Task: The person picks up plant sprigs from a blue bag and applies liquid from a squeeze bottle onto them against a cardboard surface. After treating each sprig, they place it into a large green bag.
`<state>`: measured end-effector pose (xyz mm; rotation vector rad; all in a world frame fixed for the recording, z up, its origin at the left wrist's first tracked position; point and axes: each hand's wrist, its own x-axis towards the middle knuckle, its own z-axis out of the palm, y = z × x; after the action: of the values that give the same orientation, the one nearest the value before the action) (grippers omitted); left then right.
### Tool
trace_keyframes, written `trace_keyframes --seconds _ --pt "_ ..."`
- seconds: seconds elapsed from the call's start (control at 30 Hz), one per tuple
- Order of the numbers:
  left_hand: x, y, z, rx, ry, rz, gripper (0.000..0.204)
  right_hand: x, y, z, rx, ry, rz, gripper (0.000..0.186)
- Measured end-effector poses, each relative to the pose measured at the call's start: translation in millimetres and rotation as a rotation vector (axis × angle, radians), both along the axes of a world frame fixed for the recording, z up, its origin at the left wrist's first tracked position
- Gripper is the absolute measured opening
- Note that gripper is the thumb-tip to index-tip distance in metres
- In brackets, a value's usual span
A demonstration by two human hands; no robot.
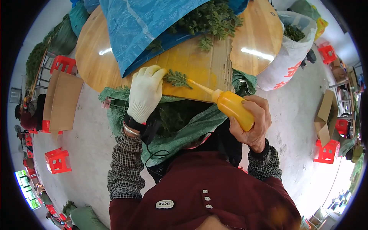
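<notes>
My left hand (147, 90), in a white knit glove, is closed with its fingertips pinching the stem end of a small green leafy sprig (177, 79). The sprig lies over a yellow-stained sheet of cardboard (209, 63). My bare right hand (253, 119) is wrapped round a yellow squeeze bottle (234, 107), tilted so that its long thin nozzle points left. The nozzle tip is at the sprig's right end; whether they touch I cannot tell. Below the cardboard, a green woven sack (168, 143) gapes with dark green foliage inside.
Beyond the cardboard stands a round wooden table (255, 42), partly covered by a blue plastic sheet (142, 30) with a pile of green sprigs (211, 19). A white sack (285, 57) stands at the right. Red stools (57, 160) and cardboard boxes (63, 101) are on the floor.
</notes>
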<state>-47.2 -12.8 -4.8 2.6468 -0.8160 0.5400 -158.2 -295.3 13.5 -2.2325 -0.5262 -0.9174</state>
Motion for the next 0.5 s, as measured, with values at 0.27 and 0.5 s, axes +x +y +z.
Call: trace_keyframes --seconds 0.27,0.5 --pt "-28.3 -32.9 -7.7 -0.245 -0.086 0.334 0.038 -5.0 2.0 -3.6 -0.020 -0.019 -0.020 0.047" --pt "-24.9 -36.9 -16.3 -0.100 -0.019 0.394 0.045 -3.1 0.2 10.9 0.015 -0.019 0.009 0.046"
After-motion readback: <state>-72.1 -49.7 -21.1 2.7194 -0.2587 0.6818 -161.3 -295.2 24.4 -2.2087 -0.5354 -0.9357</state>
